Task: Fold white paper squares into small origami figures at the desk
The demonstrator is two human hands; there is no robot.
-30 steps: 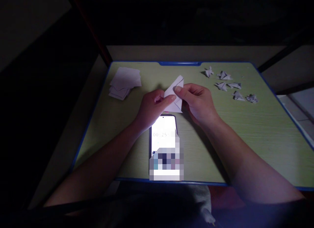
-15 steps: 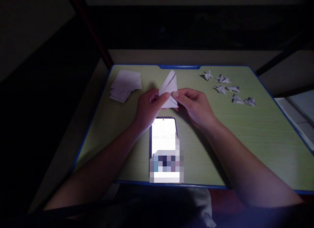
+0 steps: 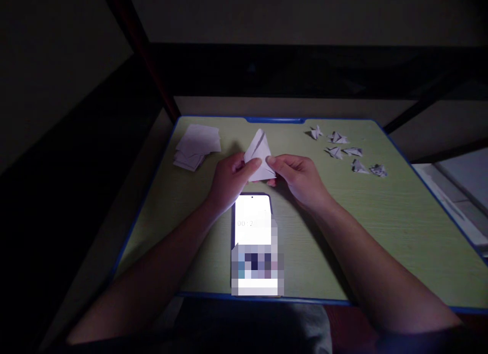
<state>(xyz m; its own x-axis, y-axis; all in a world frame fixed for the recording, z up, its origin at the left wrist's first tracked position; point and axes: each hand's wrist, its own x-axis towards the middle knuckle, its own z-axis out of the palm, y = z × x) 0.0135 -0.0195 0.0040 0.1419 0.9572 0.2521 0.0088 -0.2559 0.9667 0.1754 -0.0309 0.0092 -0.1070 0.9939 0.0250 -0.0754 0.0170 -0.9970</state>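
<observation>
Near the middle of the surface (image 3: 381,232), a lit phone (image 3: 252,222) lies face up, probably for timing. Beyond it, both hands (image 3: 232,183) pinch folded paper (image 3: 260,155) between thumbs and fingers, likely steadying its creases.

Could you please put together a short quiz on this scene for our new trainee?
1. How many small, angular folded white paper pieces lie on the right side of the pale green, blue-edged tabletop?
A) three
B) six
C) ten

2. True or false: the dark-framed phone with a bright white screen lies nearer the person's body than the roughly triangular folded white sheet does.

3. Fill in the blank: of the bare left hand and the bare right hand, both gripping the folded sheet, the ____ one is nearer the uneven stack of flat white paper sheets.

Key: 1 B; 2 true; 3 left
</observation>
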